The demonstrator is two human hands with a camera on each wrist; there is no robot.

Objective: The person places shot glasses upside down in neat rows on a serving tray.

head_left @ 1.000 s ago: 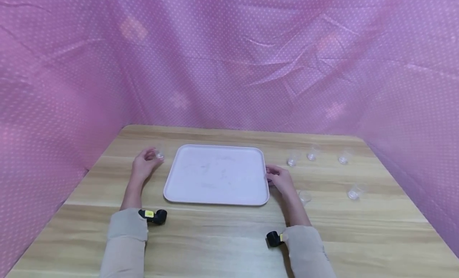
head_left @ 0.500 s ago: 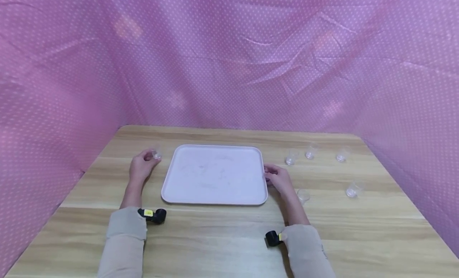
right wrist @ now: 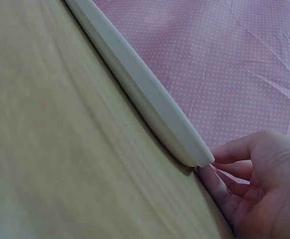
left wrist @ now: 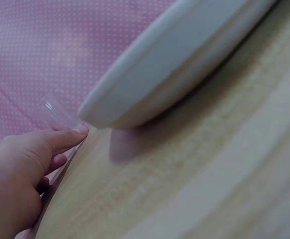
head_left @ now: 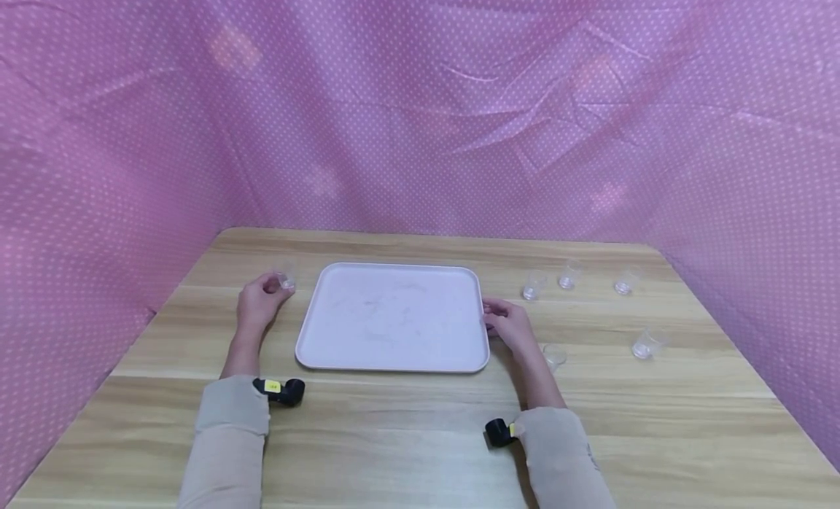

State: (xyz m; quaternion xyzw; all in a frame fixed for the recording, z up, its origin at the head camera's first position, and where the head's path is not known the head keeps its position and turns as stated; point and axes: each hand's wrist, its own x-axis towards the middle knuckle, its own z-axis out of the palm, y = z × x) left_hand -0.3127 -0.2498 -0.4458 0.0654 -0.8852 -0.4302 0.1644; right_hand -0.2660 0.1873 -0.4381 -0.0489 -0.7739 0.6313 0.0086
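My left hand (head_left: 259, 305) is on the wooden table to the left of the tray, its thumb and fingers pinching a small clear cup (head_left: 287, 282). In the left wrist view the same cup (left wrist: 57, 112) stands just past the thumb tip, partly hidden by the hand. A white rectangular tray (head_left: 394, 319) lies flat in the middle with nothing on it. At its right edge, my right hand (head_left: 515, 328) grips the rim. The right wrist view shows the fingers of that hand (right wrist: 269, 184) above and below the tray's corner (right wrist: 195, 149).
Several more clear cups stand on the right of the table, among them a front right cup (head_left: 643, 347) and a far right cup (head_left: 624, 284). Another cup (head_left: 554, 356) is beside my right forearm. A pink dotted cloth (head_left: 420, 115) hangs around the table (head_left: 394, 436).
The head view has shifted slightly. Both hands keep their places, the left on the cup and the right at the tray's rim; the tray and other cups stay put.
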